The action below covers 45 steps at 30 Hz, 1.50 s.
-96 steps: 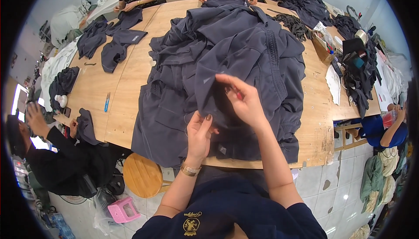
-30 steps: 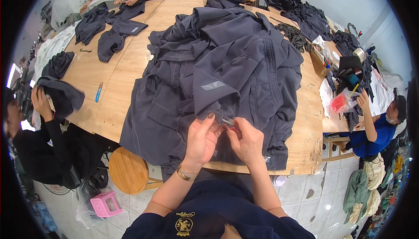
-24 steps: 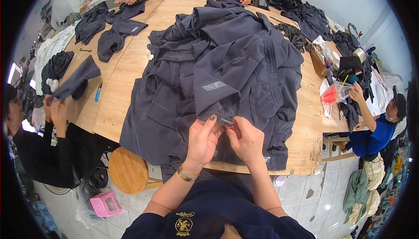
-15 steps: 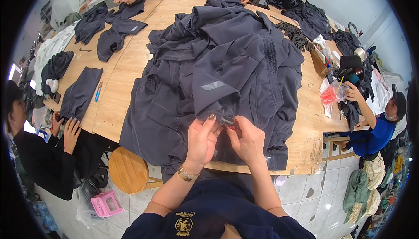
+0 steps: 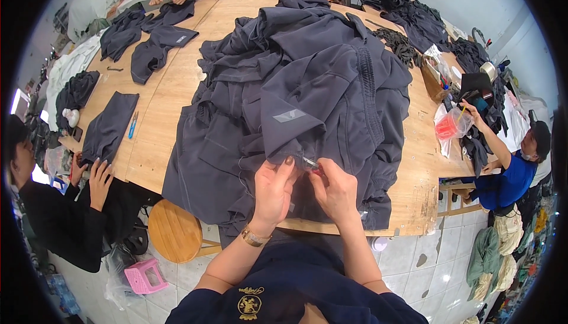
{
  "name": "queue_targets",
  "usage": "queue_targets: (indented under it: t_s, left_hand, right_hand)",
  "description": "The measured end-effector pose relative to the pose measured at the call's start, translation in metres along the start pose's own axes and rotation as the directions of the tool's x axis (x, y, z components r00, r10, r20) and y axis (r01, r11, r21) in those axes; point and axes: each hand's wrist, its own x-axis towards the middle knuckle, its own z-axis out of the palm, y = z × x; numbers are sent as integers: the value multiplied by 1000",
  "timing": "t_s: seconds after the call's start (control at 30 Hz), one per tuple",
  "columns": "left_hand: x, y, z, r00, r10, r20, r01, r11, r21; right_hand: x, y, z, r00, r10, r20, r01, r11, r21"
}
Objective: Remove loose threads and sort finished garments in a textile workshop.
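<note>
Carefully now: close work beside a heaped pile

Taking noon as straight ahead of your hands, the wooden table [image 5: 419,176] spreads from nine round to three. At twelve, the pile of dark garments [image 5: 236,117] blocks a straight reach across; its cloth seems to hang past the near edge around seven, so a hard tug might drag layers down. The held garment [image 5: 293,135] lies on the pile's near side. A slip of the small metal tool [image 5: 310,163] could nick it, or catch folds bunched beneath.

At eight, a round wooden stool [image 5: 174,231] would hinder a sidestep. Between nine and ten, a flat dark garment [image 5: 110,126] lies under a co-worker's hand [image 5: 100,182].

Your left hand [image 5: 275,191] pinches the held garment's end; your right hand [image 5: 335,193] is curled around the tool, whose blades are too small to judge. Between two and three, another co-worker [image 5: 497,179] holds a red drink [image 5: 448,126], apart from your pile; knocked, it could wet cloth. Smaller again, a blue-handled tool [image 5: 133,126] lies beside the flat garment.
</note>
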Motion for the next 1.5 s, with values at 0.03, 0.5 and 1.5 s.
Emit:
queue_targets:
  t_s: [0.03,0.5,1.5]
  left_hand:
    - [0,2,2,1000,2,-2,-2,1000,-7]
    - [-1,3,-5,999,-36,32,37,999,-14]
    - [3,16,-8,999,40,-8,-39,992,122]
  right_hand:
    - [-1,0,0,999,37,3,-37,998,57]
    - [11,-8,18,945,328,-16,-236,711,662]
    - [10,2,-6,969,35,243,-70,988,137]
